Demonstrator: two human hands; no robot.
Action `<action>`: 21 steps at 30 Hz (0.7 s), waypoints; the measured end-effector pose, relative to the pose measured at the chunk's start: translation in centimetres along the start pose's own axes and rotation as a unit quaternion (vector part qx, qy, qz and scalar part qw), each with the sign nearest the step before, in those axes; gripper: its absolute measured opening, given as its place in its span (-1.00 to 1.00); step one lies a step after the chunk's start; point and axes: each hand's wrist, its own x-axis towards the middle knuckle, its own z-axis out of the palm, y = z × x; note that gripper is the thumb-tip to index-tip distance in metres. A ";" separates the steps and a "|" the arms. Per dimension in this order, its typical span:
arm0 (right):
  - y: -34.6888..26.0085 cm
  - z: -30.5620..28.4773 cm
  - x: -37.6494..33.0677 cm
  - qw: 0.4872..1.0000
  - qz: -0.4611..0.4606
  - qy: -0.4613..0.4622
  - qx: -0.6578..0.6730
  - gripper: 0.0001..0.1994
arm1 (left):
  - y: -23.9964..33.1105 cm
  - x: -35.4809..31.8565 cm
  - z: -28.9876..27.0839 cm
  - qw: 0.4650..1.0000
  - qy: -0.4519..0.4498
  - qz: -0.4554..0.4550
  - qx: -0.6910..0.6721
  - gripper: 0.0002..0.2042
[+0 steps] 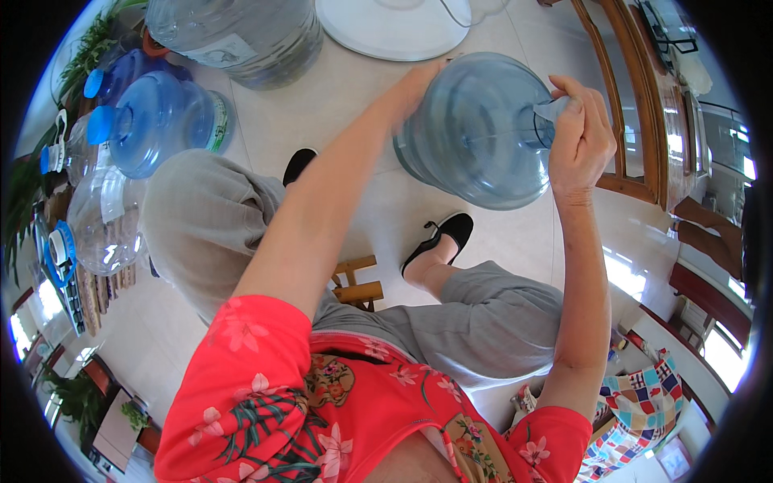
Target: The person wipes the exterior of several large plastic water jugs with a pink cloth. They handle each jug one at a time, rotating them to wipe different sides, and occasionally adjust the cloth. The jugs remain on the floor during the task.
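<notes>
A large translucent blue water jug point(475, 129) is tilted in front of me, its neck pointing right. My left hand point(419, 83) is against the jug's upper left side and holds it there; most of its fingers are hidden behind the plastic. At the jug's neck, my right hand point(586, 137) is closed, with thumb and fingers pinching a small whitish piece point(551, 109). I cannot tell whether this is cloth, paper or plastic. The index finger sticks out a little at the top.
More blue jugs point(165, 121) and a clear bottle point(105, 217) stand at the left. Another big jug point(241, 40) and a round white base point(394, 24) are at the far side. A wooden-framed cabinet point(644, 105) stands right. Part of a wooden stool point(356, 291) shows below me.
</notes>
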 end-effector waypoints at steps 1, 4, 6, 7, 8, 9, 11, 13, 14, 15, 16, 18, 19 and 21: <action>0.0 0.1 0.0 1.000 -0.002 0.003 0.000 -0.76 | -0.8 0.0 -0.1 0.998 0.030 0.052 -0.015 -0.49; 0.0 0.1 0.1 1.000 -0.009 0.008 0.009 -0.76 | -7.2 2.9 -0.4 0.968 0.110 0.207 -0.091 -0.57; 0.0 0.1 0.1 1.000 -0.001 0.010 0.001 -0.76 | -11.7 4.5 0.2 0.920 0.156 0.308 -0.185 -0.56; 0.0 0.1 0.0 1.000 0.003 0.012 -0.004 -0.76 | -12.5 3.4 1.6 0.911 0.191 0.268 -0.248 -0.52; 0.0 0.1 0.0 1.000 0.006 0.012 -0.006 -0.76 | -13.4 1.8 3.2 0.895 0.227 0.226 -0.311 -0.46; -0.1 0.0 0.0 1.000 0.010 0.010 -0.011 -0.76 | -14.6 0.8 4.4 0.901 0.214 0.196 -0.322 -0.51; -0.2 0.0 0.1 1.000 0.010 0.011 -0.014 -0.76 | -18.4 0.0 6.3 0.909 0.189 0.136 -0.345 -0.62; -0.1 0.1 0.0 1.000 0.007 0.014 -0.016 -0.76 | -19.7 -0.6 7.0 0.907 0.171 0.076 -0.377 -0.70; 0.0 0.0 -0.1 1.000 0.010 0.010 -0.018 -0.76 | -20.0 -0.5 7.1 0.901 0.168 0.049 -0.398 -0.73; 0.1 -0.1 -0.2 1.000 0.012 0.005 -0.019 -0.76 | -18.8 -0.9 7.1 0.884 0.175 0.025 -0.432 -0.74; 0.1 -0.1 -0.1 1.000 0.012 -0.001 -0.020 -0.76 | -17.9 -0.9 7.0 0.866 0.180 0.002 -0.467 -0.75; 0.1 -0.1 0.0 1.000 0.008 0.001 -0.012 -0.75 | -16.4 0.4 5.6 0.870 0.247 0.171 -0.391 -0.76; 0.0 0.0 -0.1 1.000 0.007 0.004 -0.005 -0.75 | -15.7 0.7 4.6 0.869 0.258 0.288 -0.310 -0.73; -0.1 0.1 -0.1 1.000 0.008 0.007 0.003 -0.74 | -13.4 1.8 1.9 0.882 0.189 0.331 -0.277 -0.66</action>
